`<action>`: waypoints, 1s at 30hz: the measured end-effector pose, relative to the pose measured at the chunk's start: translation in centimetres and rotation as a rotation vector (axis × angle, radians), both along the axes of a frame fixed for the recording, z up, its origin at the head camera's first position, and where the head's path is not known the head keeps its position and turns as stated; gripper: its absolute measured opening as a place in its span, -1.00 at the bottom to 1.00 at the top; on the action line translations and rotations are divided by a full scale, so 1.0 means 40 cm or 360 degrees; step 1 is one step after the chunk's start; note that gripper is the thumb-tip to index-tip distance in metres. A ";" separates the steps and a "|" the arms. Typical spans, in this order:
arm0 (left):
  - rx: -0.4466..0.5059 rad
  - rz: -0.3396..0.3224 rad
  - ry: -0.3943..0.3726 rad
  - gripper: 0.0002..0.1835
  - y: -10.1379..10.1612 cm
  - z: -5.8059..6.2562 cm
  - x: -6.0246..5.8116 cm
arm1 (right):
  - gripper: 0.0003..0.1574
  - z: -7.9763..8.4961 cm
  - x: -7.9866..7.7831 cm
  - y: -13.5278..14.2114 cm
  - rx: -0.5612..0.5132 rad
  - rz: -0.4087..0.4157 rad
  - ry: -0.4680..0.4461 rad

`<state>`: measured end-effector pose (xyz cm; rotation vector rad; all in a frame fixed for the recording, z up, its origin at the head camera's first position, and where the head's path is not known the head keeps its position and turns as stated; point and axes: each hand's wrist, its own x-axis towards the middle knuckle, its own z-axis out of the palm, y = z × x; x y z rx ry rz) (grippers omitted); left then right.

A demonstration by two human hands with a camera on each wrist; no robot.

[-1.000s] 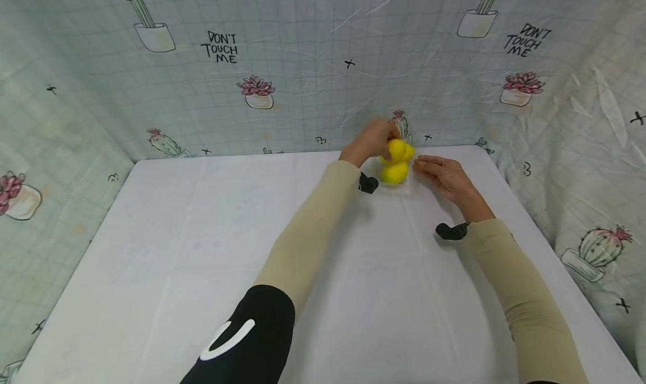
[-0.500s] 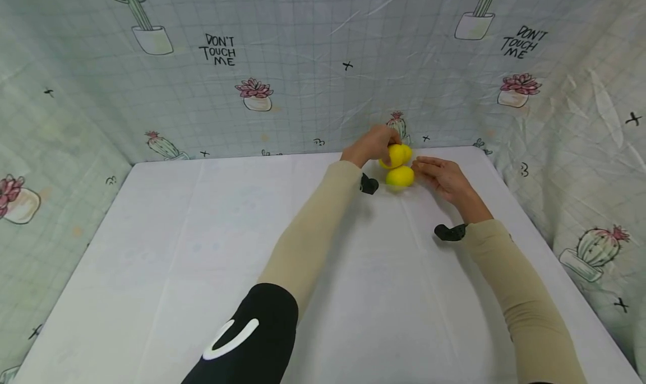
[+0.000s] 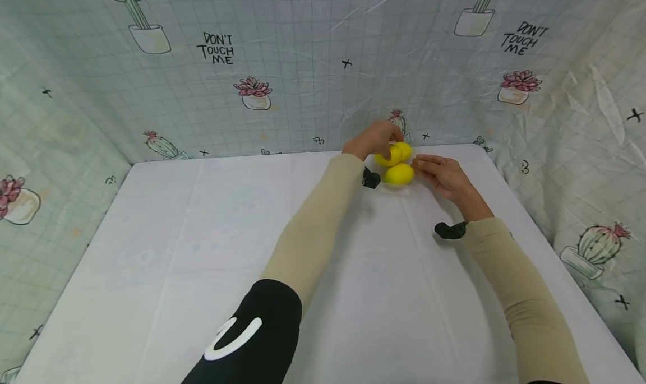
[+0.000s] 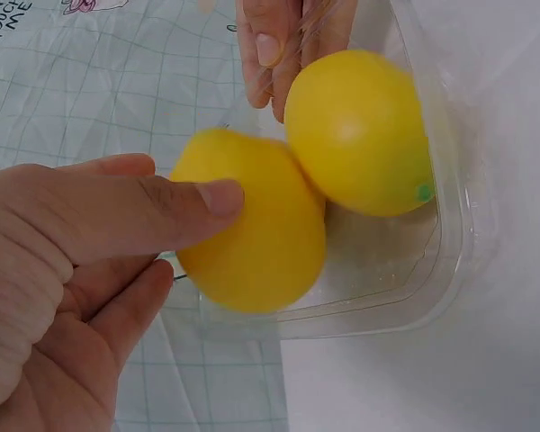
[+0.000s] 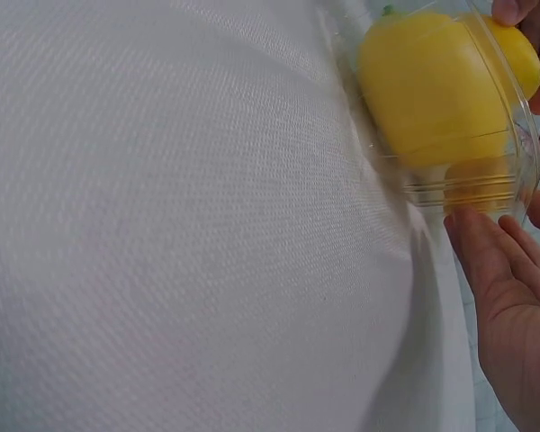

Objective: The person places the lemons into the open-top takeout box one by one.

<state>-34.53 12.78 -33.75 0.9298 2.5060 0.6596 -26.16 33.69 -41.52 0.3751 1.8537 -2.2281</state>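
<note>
In the left wrist view, my left hand pinches a yellow lemon, thumb on top, at the edge of a clear plastic container. A second lemon with a green spot at its end lies inside the container, right against the held one. My right hand is at the container's right side, its mostly straight fingers touching the wall, as the right wrist view shows. From the head view another yellow rounded shape shows just behind the held lemon.
The container stands near the back right corner of a table with a white cloth. A printed curtain hangs right behind the table's back edge, and another stretch of it runs along the right side.
The lemon in my left hand has shifted slightly down and left. The lemon in the container has moved a little to the right. My right hand has barely moved.
</note>
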 end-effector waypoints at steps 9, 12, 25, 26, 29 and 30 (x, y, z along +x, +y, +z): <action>0.0005 -0.0040 0.0092 -0.47 -0.014 -0.027 0.007 | -0.25 -0.004 -0.006 0.004 0.0037 -0.0024 -0.0009; 0.0007 -0.0040 0.0138 -0.49 -0.016 -0.041 0.012 | -0.26 -0.009 -0.007 0.007 0.0050 -0.0026 -0.0005; 0.0033 -0.0066 0.0189 -0.56 -0.022 -0.072 0.006 | -0.26 -0.028 -0.002 0.004 0.0107 0.0028 0.0051; 0.0029 -0.0074 0.0189 -0.55 -0.027 -0.069 0.006 | -0.27 -0.028 -0.003 0.003 0.0112 0.0028 0.0050; 0.0022 -0.0081 0.0206 -0.52 -0.056 -0.058 0.006 | -0.25 -0.027 -0.004 0.003 0.0184 0.0041 0.0062; 0.0023 -0.0083 0.0229 -0.52 -0.071 -0.056 0.006 | -0.24 -0.025 -0.002 0.003 0.0232 0.0045 0.0077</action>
